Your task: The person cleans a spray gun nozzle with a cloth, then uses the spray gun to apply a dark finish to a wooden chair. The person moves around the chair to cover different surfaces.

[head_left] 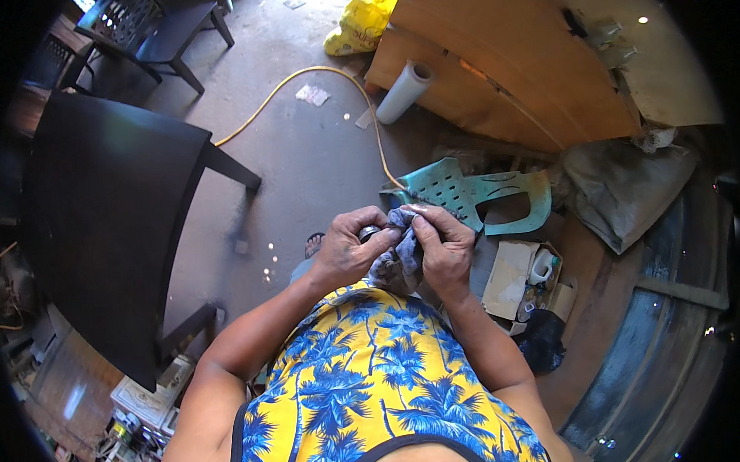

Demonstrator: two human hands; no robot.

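Note:
In front of my chest both hands are close together. My left hand point(349, 248) is closed round a small round metal part point(370, 232), whose exact kind I cannot make out. A crumpled grey-blue rag point(397, 269) hangs between the hands, its upper end pinched by my right hand point(446, 251). The left fingertips touch the rag too, and the fingers partly hide the metal part.
A dark table point(114, 214) stands at left, a dark chair point(161, 40) behind it. A yellow hose point(306, 69) crosses the floor to a broken green plastic chair point(449, 189). A white roll point(403, 94) leans near brown boards point(506, 65); an open carton point(511, 277) sits at right.

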